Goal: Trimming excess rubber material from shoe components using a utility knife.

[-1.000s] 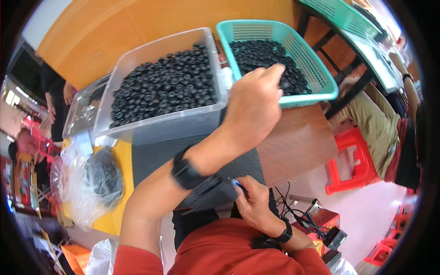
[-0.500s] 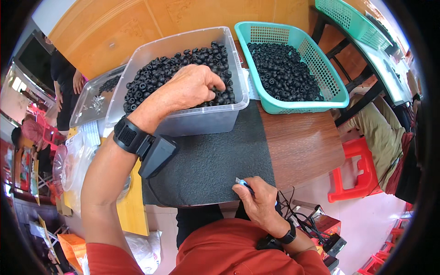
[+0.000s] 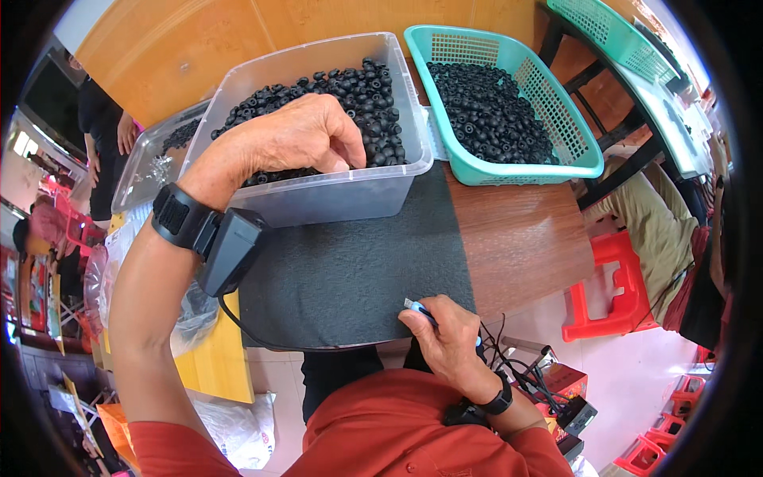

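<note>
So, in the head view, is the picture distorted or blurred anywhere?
In the head view, straight edges bend near the black round rim; the left hand over the clear bin and the teal basket look sharp; daylight is even, without strong glare.

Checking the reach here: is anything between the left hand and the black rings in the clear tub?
Nothing visible. The left hand is already over the rim of the clear tub, fingers curled down onto the black rings. The tub has no lid.

Bright, even daylight for ya, soft shadows, heavy fisheye bend + black vignette at edges, center sharp.
</note>
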Motion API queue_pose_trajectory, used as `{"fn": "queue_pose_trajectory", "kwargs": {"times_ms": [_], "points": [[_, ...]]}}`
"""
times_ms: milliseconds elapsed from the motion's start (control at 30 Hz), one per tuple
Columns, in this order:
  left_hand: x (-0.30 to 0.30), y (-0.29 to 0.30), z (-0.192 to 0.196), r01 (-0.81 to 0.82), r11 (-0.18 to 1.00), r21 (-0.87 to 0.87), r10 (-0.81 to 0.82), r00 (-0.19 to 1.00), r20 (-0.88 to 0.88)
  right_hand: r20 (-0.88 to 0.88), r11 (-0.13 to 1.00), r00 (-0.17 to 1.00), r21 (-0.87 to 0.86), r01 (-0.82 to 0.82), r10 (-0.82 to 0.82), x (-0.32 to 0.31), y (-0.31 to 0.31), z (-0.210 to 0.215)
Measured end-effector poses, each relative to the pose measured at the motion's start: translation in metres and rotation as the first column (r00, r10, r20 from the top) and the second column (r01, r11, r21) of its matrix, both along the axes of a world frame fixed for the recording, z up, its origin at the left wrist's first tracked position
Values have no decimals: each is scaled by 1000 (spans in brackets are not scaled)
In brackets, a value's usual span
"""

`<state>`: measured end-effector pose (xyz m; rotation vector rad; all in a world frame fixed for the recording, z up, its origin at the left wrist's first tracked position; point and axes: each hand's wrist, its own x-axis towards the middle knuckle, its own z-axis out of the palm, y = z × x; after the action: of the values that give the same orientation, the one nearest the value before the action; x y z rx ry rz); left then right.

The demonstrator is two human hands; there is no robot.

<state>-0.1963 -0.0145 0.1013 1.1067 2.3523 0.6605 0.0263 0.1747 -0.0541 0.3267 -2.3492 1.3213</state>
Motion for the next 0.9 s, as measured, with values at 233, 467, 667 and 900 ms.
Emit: {"fn": "queue_pose_trajectory", "kwargs": {"times_ms": [233, 467, 667, 900], "points": [[8, -14, -4, -80, 997, -15, 80, 996, 34, -17, 1000, 1000, 15, 0, 0, 0, 0, -1], [12, -21, -2, -100, 993, -65, 89, 983, -159, -37, 999, 999, 38, -3, 5, 1, 0, 0], [4, -25, -6, -40, 989, -146, 7, 975, -221, -27, 999, 1000, 45, -9, 10, -1, -1, 1], [20, -38, 6, -243, 955, 171, 261, 961, -92, -24, 999, 1000, 37, -12, 13, -2, -1, 1]]}}
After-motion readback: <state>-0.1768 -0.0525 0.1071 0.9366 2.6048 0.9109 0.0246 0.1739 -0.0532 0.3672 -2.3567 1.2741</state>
